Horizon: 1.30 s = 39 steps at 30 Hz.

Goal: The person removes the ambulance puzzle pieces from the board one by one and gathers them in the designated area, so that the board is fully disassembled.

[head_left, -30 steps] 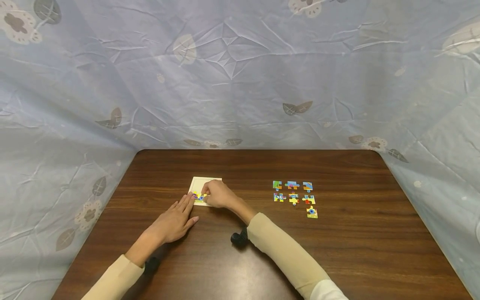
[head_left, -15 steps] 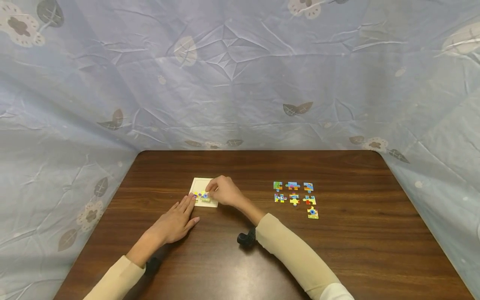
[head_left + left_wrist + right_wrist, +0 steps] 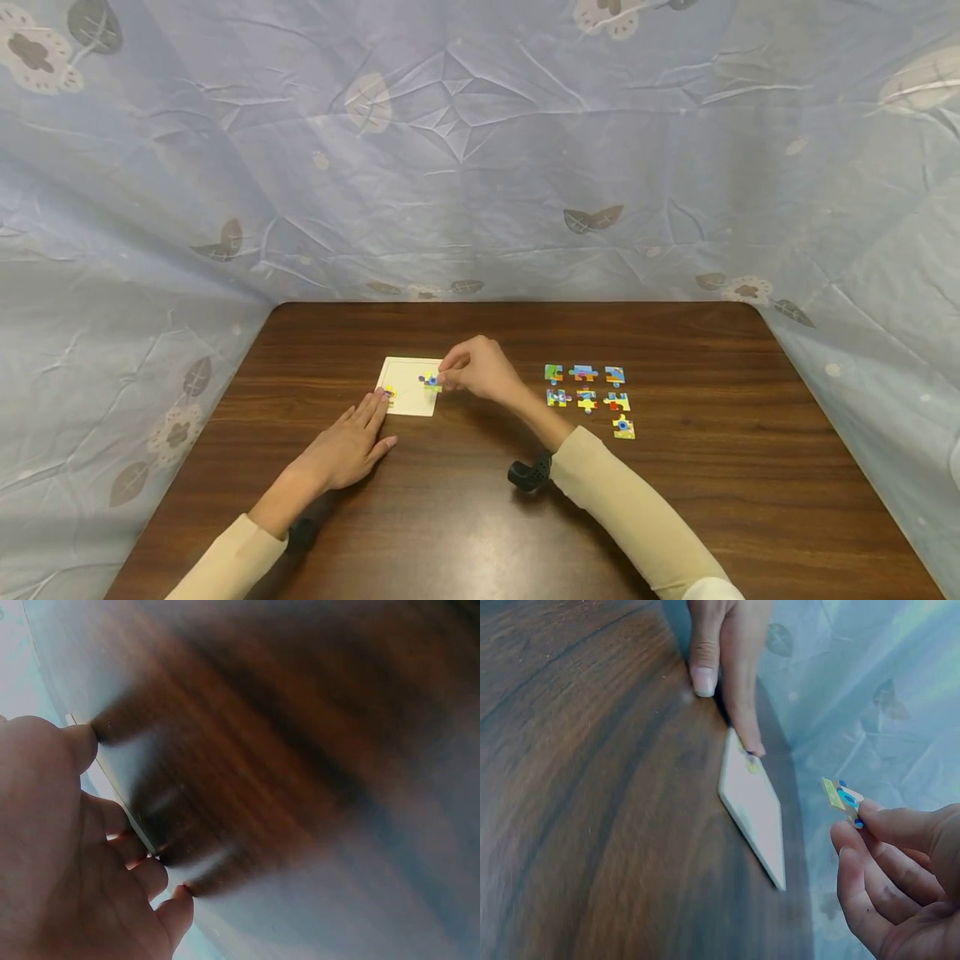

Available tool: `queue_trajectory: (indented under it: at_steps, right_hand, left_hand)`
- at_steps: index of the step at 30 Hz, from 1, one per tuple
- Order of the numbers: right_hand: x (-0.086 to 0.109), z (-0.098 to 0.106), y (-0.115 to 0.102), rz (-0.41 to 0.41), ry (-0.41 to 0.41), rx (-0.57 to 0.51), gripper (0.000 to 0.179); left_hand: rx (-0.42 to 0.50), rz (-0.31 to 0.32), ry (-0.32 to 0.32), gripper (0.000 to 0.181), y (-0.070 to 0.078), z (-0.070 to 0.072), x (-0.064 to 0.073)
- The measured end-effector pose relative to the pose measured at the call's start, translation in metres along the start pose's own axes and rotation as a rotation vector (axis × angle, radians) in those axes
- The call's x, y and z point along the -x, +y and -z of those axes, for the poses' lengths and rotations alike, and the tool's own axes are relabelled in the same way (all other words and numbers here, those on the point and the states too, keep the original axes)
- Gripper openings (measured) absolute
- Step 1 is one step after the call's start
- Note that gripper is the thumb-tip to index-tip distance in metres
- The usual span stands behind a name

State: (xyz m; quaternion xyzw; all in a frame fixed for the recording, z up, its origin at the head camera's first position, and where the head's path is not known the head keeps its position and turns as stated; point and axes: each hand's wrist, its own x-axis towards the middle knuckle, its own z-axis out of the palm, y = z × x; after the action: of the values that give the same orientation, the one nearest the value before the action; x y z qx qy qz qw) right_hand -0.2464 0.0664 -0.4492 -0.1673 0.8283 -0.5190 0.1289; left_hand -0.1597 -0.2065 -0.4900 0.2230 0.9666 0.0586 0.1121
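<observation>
My right hand (image 3: 483, 371) pinches a jigsaw puzzle piece (image 3: 431, 382) by its right side, over the upper right of a white puzzle board (image 3: 408, 405). In the right wrist view this piece (image 3: 840, 796), yellow-green with a blue round figure, is raised well off the board (image 3: 751, 814) between thumb and fingertips. My left hand (image 3: 341, 450) rests flat at the board's left edge, fingers extended. Its fingertips touch another puzzle piece (image 3: 389, 395) lying in the lower left corner, partly covered. The left wrist view shows only the palm side of the left hand (image 3: 67, 847) and blurred table.
Several loose puzzle pieces (image 3: 587, 399) lie in rows to the right on the brown wooden table (image 3: 480, 517). A single piece (image 3: 623, 427) lies lowest there. A patterned cloth (image 3: 480, 167) hangs behind and at both sides. Black wrist cameras (image 3: 529, 474) sit under the forearms.
My right hand has lifted the puzzle piece from beside the corner piece and moved it up and to the right. The left hand has stayed in place.
</observation>
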Motion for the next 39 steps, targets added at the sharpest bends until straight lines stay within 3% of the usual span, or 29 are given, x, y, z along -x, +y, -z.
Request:
queue_trajectory:
  at_steps: [18,27,39]
  right_hand:
    - [0.057,0.082,0.003,-0.035,0.009,0.041,0.01]
    - [0.083,0.123,0.007,-0.039,0.005,0.203,0.009]
    - [0.12,0.155,0.034,-0.113,-0.006,0.208,0.011]
  left_hand:
    - [0.005,-0.005,0.004,0.075,-0.001,-0.005,0.003]
    - [-0.003,-0.005,0.008,0.076,-0.003,0.001,0.0]
    - [0.0,-0.006,0.011,0.076,-0.003,-0.002,0.001]
